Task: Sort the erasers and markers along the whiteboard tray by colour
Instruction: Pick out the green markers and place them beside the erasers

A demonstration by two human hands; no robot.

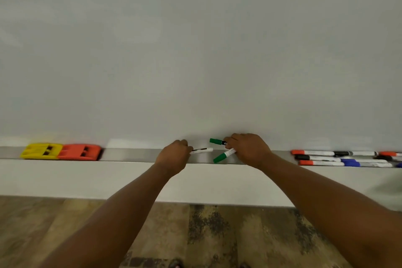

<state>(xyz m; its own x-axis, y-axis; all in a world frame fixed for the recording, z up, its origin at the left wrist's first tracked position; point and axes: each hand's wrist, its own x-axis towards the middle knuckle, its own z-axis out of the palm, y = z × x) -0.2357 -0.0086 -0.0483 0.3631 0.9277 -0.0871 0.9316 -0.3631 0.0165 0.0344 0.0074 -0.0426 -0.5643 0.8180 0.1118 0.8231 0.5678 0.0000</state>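
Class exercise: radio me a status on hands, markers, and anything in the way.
Left hand shut on white-barrelled marker. Right hand holds two green-capped markers. Yellow eraser, orange eraser grouped left; mixed markers unsorted right. Tray between unobstructed.

Blank white wall [195, 39] filling most of view, evenly lit, faint sheen. Pale ledge [87, 177] below. Wood-look floor [65, 224] w/ dark worn patches at bottom.
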